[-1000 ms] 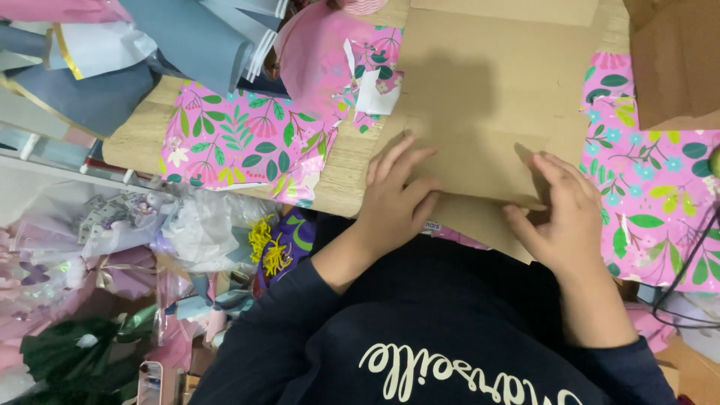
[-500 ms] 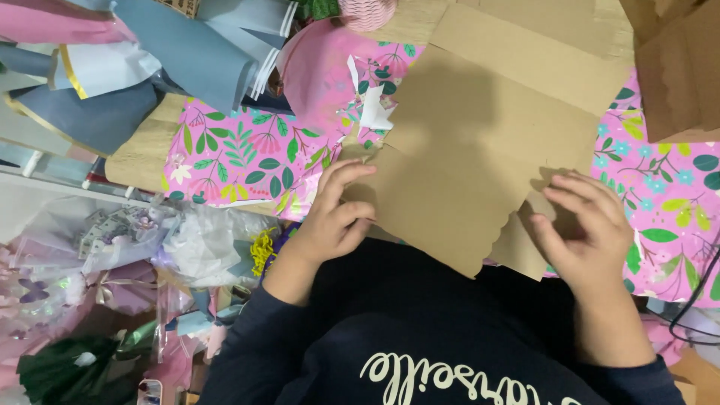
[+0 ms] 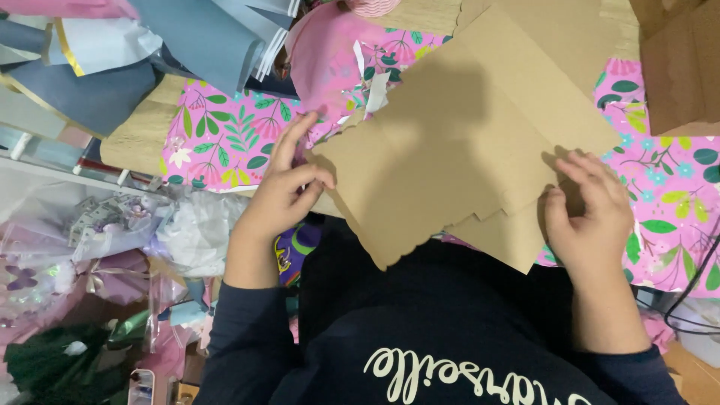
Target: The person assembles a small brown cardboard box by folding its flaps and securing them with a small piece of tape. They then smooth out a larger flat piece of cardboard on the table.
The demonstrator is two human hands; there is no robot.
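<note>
Over a wood-grain surface (image 3: 139, 135) strewn with wrapping stock, a person in a dark long-sleeved top holds a flat sheet of matte brown cardboard (image 3: 457, 142), its near edge cut in small scallops and its corners stepped. The left hand (image 3: 281, 191) pinches the sheet's left edge, thumb and fingers (image 3: 315, 176) closed on it; the right hand (image 3: 592, 217) grips the lower right corner, fingers curled over the board. Beneath lies glossy pink paper (image 3: 225, 139) printed with green leaves and flowers. Smooth grey-blue sheets (image 3: 202, 37) fan out at upper left, while crinkled clear cellophane (image 3: 191, 229) sits below the surface's edge.
</note>
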